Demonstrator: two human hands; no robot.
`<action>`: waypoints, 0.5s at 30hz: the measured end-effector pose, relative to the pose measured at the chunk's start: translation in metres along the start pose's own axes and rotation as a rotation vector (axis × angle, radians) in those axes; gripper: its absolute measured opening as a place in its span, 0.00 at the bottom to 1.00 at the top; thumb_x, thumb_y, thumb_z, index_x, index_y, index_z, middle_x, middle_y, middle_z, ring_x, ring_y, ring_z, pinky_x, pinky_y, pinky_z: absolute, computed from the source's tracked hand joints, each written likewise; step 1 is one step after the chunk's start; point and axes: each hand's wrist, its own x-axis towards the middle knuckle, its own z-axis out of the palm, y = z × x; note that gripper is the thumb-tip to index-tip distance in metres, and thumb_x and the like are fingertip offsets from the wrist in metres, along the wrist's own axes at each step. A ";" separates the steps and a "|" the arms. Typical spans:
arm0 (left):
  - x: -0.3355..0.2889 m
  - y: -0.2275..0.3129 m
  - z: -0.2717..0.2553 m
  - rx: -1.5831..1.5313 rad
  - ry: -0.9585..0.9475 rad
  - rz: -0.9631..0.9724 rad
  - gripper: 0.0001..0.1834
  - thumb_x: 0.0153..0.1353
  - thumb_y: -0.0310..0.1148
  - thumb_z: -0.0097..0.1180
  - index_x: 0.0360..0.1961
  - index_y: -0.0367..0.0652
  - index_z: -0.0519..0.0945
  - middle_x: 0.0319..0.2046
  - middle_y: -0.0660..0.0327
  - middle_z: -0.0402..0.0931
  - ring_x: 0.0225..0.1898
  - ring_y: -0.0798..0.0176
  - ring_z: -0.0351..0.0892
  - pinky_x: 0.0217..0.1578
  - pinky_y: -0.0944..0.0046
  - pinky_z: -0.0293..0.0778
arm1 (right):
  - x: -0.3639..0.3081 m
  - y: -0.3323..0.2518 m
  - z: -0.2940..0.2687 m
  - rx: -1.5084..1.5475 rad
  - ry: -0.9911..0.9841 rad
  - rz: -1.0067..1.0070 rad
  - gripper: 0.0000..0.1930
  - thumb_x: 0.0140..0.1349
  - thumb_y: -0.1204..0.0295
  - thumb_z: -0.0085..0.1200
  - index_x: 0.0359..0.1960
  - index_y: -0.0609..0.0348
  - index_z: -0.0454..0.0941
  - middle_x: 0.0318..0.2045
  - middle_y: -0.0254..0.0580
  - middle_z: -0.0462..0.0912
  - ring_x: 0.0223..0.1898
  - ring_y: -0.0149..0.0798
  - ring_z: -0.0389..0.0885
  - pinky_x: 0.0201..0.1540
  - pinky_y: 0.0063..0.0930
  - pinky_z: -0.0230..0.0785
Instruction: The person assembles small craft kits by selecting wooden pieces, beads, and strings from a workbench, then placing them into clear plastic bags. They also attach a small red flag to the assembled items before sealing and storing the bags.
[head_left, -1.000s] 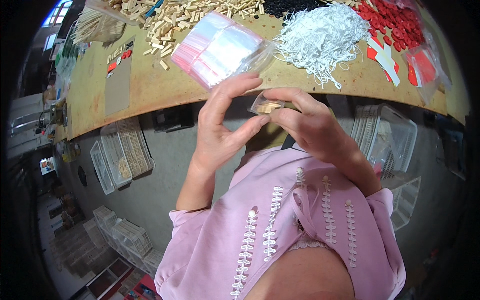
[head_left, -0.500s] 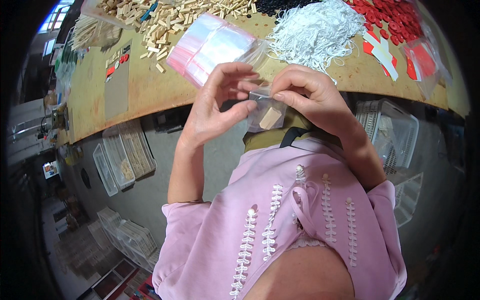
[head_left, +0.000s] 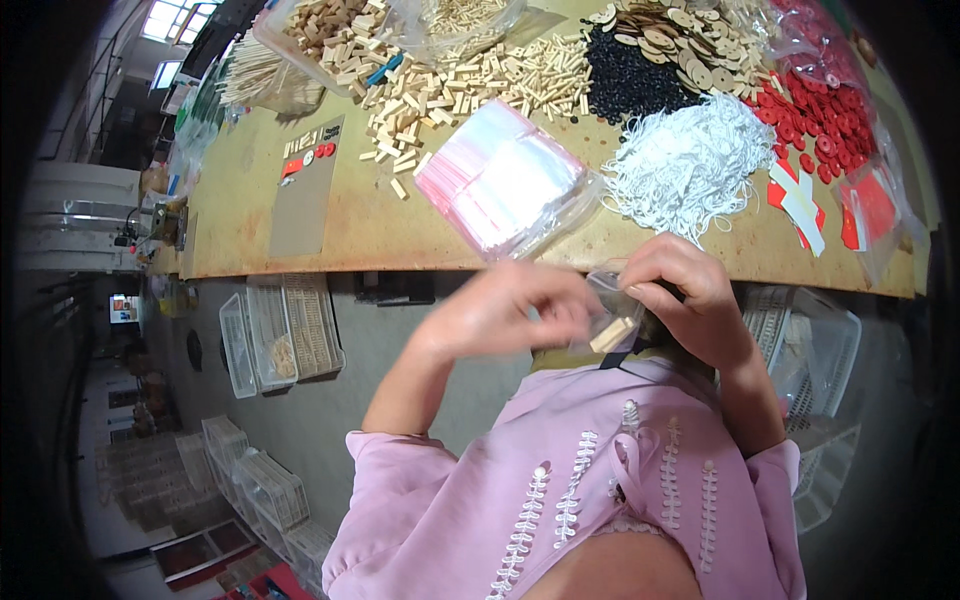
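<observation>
Clearly one bag (head_left: pixel 612 308), one pinching right hand (head_left: pixel 692 298)

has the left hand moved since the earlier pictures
Yes, the left hand has drawn back slightly toward the pink shirt, judged against the table edge.

Clear bag (head_left: pixel 626 309) in right grip (head_left: pixel 692 290)

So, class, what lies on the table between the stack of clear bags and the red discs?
A heap of white string lies between the stack of clear bags and the red discs, as the head view shows.
</observation>
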 end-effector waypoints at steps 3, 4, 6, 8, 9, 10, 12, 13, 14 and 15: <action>0.028 -0.013 -0.069 0.370 0.520 0.145 0.06 0.66 0.25 0.62 0.41 0.36 0.86 0.32 0.61 0.86 0.34 0.70 0.84 0.37 0.67 0.80 | -0.003 0.003 0.000 -0.022 0.024 -0.009 0.04 0.59 0.82 0.60 0.35 0.63 0.82 0.35 0.43 0.83 0.40 0.43 0.83 0.45 0.32 0.75; 0.047 -0.018 -0.089 0.459 0.693 0.158 0.07 0.63 0.23 0.62 0.42 0.35 0.86 0.34 0.58 0.87 0.35 0.67 0.85 0.38 0.64 0.81 | -0.004 0.004 0.001 -0.033 0.034 -0.004 0.03 0.59 0.82 0.60 0.34 0.63 0.82 0.35 0.43 0.83 0.40 0.43 0.83 0.45 0.32 0.75; 0.074 -0.038 -0.137 0.738 0.731 0.041 0.09 0.64 0.22 0.62 0.46 0.37 0.85 0.39 0.58 0.87 0.39 0.66 0.86 0.39 0.66 0.80 | -0.006 0.007 0.005 -0.060 0.055 -0.007 0.02 0.60 0.82 0.60 0.34 0.64 0.81 0.35 0.44 0.83 0.39 0.43 0.83 0.45 0.33 0.74; 0.098 -0.077 -0.174 0.900 0.730 -0.011 0.11 0.62 0.26 0.65 0.46 0.39 0.86 0.40 0.54 0.87 0.38 0.58 0.87 0.42 0.60 0.80 | -0.007 0.009 0.009 -0.064 0.060 -0.002 0.01 0.60 0.81 0.59 0.33 0.64 0.81 0.34 0.45 0.82 0.39 0.45 0.82 0.43 0.34 0.75; 0.106 -0.083 -0.181 0.966 0.716 -0.059 0.13 0.60 0.28 0.67 0.46 0.40 0.86 0.39 0.53 0.87 0.38 0.55 0.87 0.43 0.58 0.80 | -0.008 0.009 0.010 -0.070 0.065 0.003 0.01 0.61 0.81 0.59 0.33 0.64 0.81 0.34 0.46 0.81 0.39 0.46 0.82 0.43 0.34 0.75; 0.110 -0.089 -0.186 0.988 0.718 -0.109 0.14 0.59 0.30 0.68 0.47 0.40 0.86 0.39 0.52 0.87 0.38 0.54 0.87 0.43 0.57 0.80 | -0.009 0.010 0.010 -0.064 0.052 0.009 0.01 0.63 0.81 0.57 0.34 0.64 0.81 0.35 0.46 0.81 0.40 0.46 0.82 0.43 0.33 0.75; 0.120 -0.093 -0.190 1.027 0.711 -0.202 0.16 0.57 0.32 0.69 0.47 0.41 0.86 0.39 0.51 0.87 0.38 0.51 0.86 0.44 0.55 0.80 | -0.012 0.013 0.011 -0.049 0.069 0.026 0.03 0.60 0.83 0.59 0.35 0.64 0.81 0.35 0.45 0.82 0.39 0.45 0.82 0.43 0.34 0.75; 0.122 -0.094 -0.192 1.027 0.672 -0.191 0.16 0.57 0.32 0.69 0.47 0.41 0.86 0.38 0.51 0.87 0.38 0.51 0.86 0.44 0.55 0.80 | -0.012 0.016 0.011 -0.040 0.075 0.033 0.04 0.59 0.83 0.59 0.35 0.64 0.81 0.35 0.45 0.83 0.39 0.45 0.82 0.44 0.34 0.75; 0.123 -0.095 -0.193 1.028 0.632 -0.181 0.17 0.57 0.32 0.69 0.48 0.41 0.86 0.38 0.51 0.87 0.39 0.50 0.86 0.44 0.54 0.80 | -0.013 0.017 0.012 -0.035 0.084 0.033 0.05 0.59 0.84 0.59 0.35 0.64 0.81 0.35 0.45 0.83 0.39 0.45 0.82 0.43 0.34 0.75; 0.123 -0.096 -0.194 1.029 0.591 -0.172 0.18 0.57 0.32 0.69 0.48 0.41 0.85 0.38 0.50 0.86 0.39 0.49 0.86 0.44 0.54 0.79 | -0.013 0.018 0.012 -0.030 0.092 0.033 0.05 0.59 0.84 0.59 0.36 0.64 0.81 0.35 0.45 0.83 0.39 0.45 0.83 0.43 0.34 0.75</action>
